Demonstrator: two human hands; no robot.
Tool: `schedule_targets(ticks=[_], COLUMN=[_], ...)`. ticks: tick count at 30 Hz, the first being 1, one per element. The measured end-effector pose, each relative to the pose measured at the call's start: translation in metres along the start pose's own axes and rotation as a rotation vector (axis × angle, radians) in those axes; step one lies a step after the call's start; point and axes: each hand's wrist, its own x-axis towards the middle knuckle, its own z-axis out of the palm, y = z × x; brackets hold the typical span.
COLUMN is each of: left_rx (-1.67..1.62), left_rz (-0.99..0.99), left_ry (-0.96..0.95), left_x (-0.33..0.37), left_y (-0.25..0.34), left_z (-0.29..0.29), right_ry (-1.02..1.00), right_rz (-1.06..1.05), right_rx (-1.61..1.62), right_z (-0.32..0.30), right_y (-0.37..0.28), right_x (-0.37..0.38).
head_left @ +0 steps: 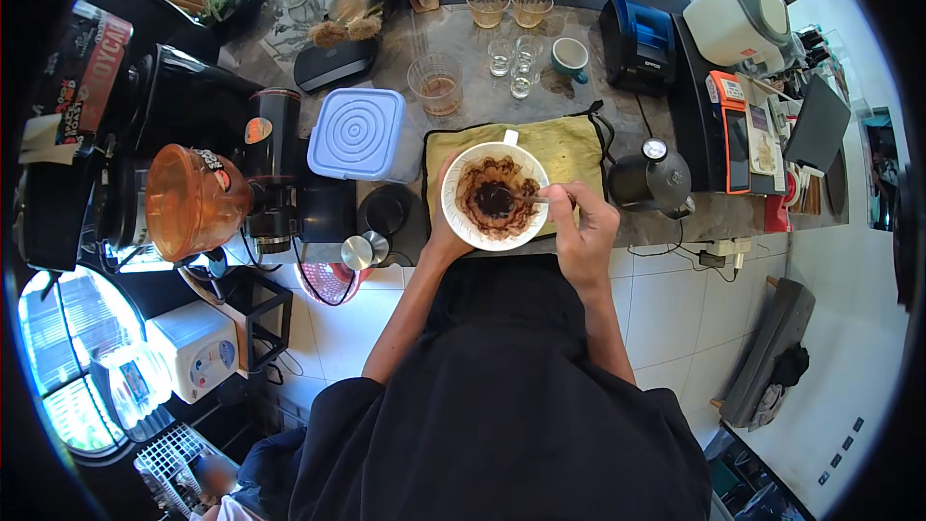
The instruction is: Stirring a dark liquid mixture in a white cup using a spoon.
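Note:
My left hand (446, 233) is wrapped round the left side of a white coffee dripper (463, 220) with a ribbed inner wall and a small handle at its far side. Dark wet coffee grounds (494, 197) cling to the wall and pool at the bottom. Between the thumb and fingers of my right hand (586, 234) is the thin metal handle of a spoon (532, 199), its tip down among the grounds and hidden there. Behind and partly under the dripper, a yellow-green cloth (569, 140) lies on the grey counter.
A blue-lidded tub (357, 133), a clear plastic cup (436, 87) and small glasses (521, 82) stand beyond the cloth, with a teal cup (570, 58). Right stands a dark kettle (648, 178); left, a grinder with an orange hopper (193, 201). Another person (260, 473) is at lower left.

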Motion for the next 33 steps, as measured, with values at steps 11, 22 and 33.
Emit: schedule_targets(ticks=[11, 22, 33], left_rx=[-0.098, -0.262, -0.315], left_rz=[-0.114, -0.186, -0.200], left_ry=[-0.008, -0.010, -0.021], left_x=[-0.001, -0.001, -0.003], left_y=[0.041, 0.066, 0.065], left_z=[0.018, 0.029, 0.028], right_ry=[0.064, 0.095, -0.013], right_rz=[0.046, 0.006, 0.012], right_rx=[0.061, 0.021, -0.119], right_z=[0.001, -0.006, -0.006], right_y=[0.004, 0.000, -0.009], right_x=[0.003, 0.008, 0.011])
